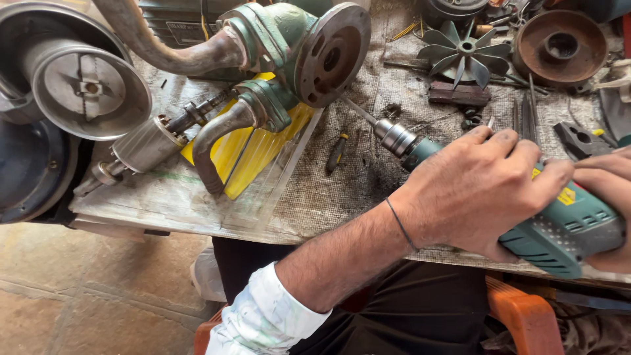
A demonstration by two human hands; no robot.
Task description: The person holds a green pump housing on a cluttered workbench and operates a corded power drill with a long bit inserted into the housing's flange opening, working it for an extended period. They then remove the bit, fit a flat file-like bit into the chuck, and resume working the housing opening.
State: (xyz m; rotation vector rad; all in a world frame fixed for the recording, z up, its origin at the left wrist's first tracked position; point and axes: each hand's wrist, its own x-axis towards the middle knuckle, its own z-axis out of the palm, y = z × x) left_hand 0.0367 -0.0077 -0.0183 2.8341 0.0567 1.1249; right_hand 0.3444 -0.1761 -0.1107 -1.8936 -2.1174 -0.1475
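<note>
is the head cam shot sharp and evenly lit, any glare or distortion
Head view: even daylight with soft shadows; the left hand and drill look sharp; mild glare on the metal pulley and the yellow plastic sheet; wide-angle bending shows at the edges; the right hand is cut off at the frame edge.

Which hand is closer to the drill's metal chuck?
Left. The left hand grips the green drill body just behind the chuck; the right hand holds the rear, farther away.
</note>
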